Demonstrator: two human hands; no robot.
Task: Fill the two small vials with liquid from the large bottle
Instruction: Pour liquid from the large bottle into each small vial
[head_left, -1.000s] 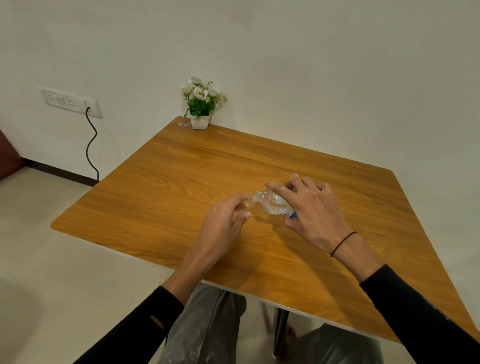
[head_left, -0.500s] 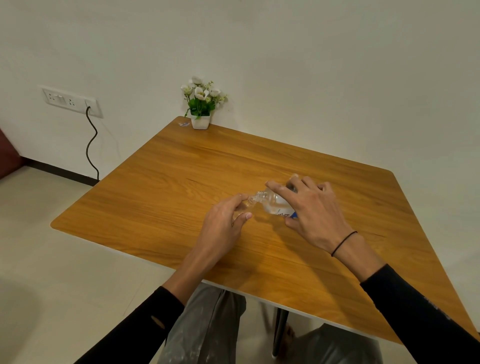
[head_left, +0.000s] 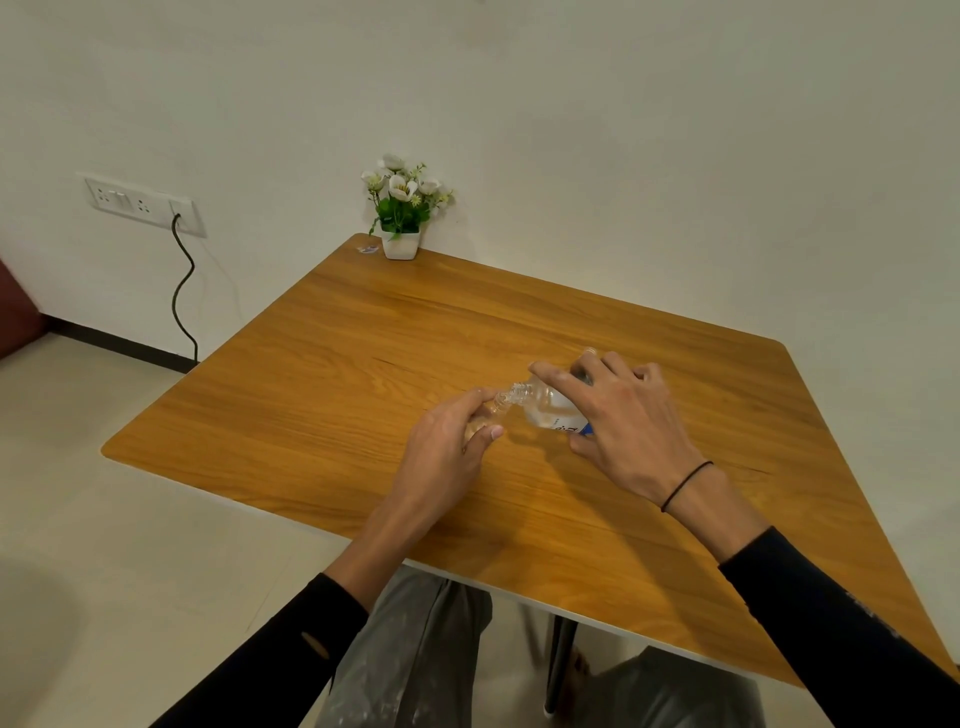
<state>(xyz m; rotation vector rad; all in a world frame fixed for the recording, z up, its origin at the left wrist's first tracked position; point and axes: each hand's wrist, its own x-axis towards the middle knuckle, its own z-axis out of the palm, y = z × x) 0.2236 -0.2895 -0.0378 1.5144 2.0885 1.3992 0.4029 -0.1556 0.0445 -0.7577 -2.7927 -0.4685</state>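
Large bottle (head_left: 545, 410) still tipped over vial (head_left: 485, 415); both hands unmoved.

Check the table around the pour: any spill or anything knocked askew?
Nothing stands out. The right hand tips the large bottle toward the vial pinched by the left hand; no puddle shows on the table. Only one vial is visible.

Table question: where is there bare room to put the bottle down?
The table shows bare wood between the flower pot and the hands, along its left edge, and near the right corner. It is crowded in the middle, where the left hand pinches a vial and the right hand tilts the large bottle to it.
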